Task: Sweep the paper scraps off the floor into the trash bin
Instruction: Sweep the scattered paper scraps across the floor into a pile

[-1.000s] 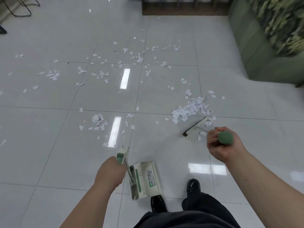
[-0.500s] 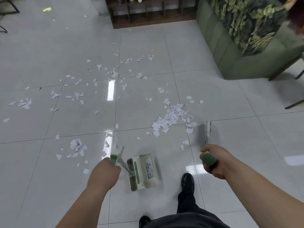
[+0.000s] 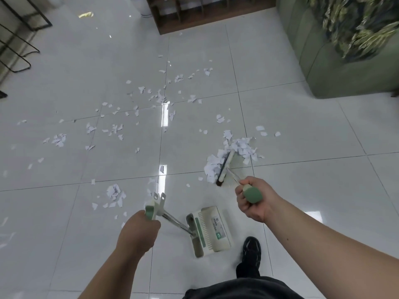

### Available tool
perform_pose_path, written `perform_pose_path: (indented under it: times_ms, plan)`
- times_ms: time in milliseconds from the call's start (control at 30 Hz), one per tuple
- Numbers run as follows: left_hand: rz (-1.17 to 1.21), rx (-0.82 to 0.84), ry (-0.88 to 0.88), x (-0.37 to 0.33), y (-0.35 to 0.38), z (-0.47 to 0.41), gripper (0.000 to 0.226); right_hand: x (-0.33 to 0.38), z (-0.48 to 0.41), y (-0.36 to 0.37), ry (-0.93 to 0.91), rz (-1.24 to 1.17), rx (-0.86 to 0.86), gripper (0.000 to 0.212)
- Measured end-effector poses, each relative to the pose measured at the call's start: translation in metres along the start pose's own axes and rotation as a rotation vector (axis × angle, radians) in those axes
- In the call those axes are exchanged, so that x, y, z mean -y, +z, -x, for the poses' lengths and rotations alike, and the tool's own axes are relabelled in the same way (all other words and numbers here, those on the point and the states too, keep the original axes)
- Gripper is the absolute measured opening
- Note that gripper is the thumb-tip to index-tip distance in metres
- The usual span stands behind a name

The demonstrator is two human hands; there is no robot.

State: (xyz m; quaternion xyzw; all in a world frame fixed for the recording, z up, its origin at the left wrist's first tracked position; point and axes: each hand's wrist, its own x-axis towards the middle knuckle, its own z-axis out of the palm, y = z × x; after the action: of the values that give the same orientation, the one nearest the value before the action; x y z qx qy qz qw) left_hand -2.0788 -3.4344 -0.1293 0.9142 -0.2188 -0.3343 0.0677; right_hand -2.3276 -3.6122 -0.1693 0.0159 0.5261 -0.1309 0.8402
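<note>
A glossy floor (image 3: 302, 190) of large pale grey tiles fills the view, with ceiling lights mirrored in it. A green sofa (image 3: 323, 78) with a leaf-patterned cover stands at the far right. A dark wooden shelf unit (image 3: 205, 16) stands at the top, and a black metal frame (image 3: 19, 39) at the far left.

A cream and green dustpan (image 3: 210, 230) sits on the floor just ahead of a black shoe (image 3: 251, 249), its metal handle slanting up to the left. The broom head (image 3: 225, 167) lies on the floor to the right, touching the biggest heap of paper.

The left hand (image 3: 138, 231) is closed in a fist round the green grip at the top of the dustpan handle. The right hand (image 3: 257, 201) has its fingers wrapped tightly round the green end of the broom handle.

White paper scraps (image 3: 241, 147) are bunched against the broom head. A smaller heap (image 3: 114, 190) lies near the left hand, and loose bits are scattered across the middle and left tiles.
</note>
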Motion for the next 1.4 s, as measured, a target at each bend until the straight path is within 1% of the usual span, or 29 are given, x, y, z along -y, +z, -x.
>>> perform_pose_path:
  times_ms: [67,167,233,367,600,733,833,1033,1167,1300,1400]
  plan:
    - [0.015,0.001,-0.006,-0.01,0.002,0.001,0.017,0.012,0.002,-0.007,-0.022,0.024,0.0,0.008]
    - [0.027,0.003,-0.012,-0.025,0.005,-0.002,0.018,0.03,0.011,-0.015,-0.073,0.068,0.0,0.015]
    - [0.019,0.003,0.001,-0.036,0.007,-0.004,0.018,0.044,0.021,-0.019,-0.098,0.133,-0.017,0.015]
    - [0.021,-0.005,0.046,-0.058,0.014,-0.013,0.024,0.063,0.04,-0.031,-0.155,0.282,-0.129,0.011]
    - [-0.045,-0.045,0.087,-0.077,0.015,-0.041,0.009,0.081,0.042,-0.052,-0.251,0.481,-0.326,0.012]
    - [-0.065,-0.047,0.09,-0.083,0.007,-0.064,0.011,0.094,0.023,-0.059,-0.238,0.534,-0.388,0.015]
    - [-0.064,-0.042,0.099,-0.085,-0.003,-0.083,0.013,0.102,0.005,-0.054,-0.211,0.534,-0.403,0.019]
    - [-0.021,-0.012,0.056,-0.069,-0.03,-0.125,0.019,0.091,-0.042,-0.006,-0.161,0.558,-0.368,0.022]
    - [-0.004,-0.009,0.027,-0.048,-0.06,-0.148,0.016,0.079,-0.077,0.049,-0.157,0.518,-0.341,0.026]
    - [0.063,0.016,-0.013,-0.023,-0.086,-0.171,0.019,0.07,-0.107,0.106,-0.14,0.508,-0.311,0.027]
    - [0.095,0.018,-0.04,-0.003,-0.102,-0.185,0.018,0.065,-0.124,0.144,-0.141,0.475,-0.286,0.023]
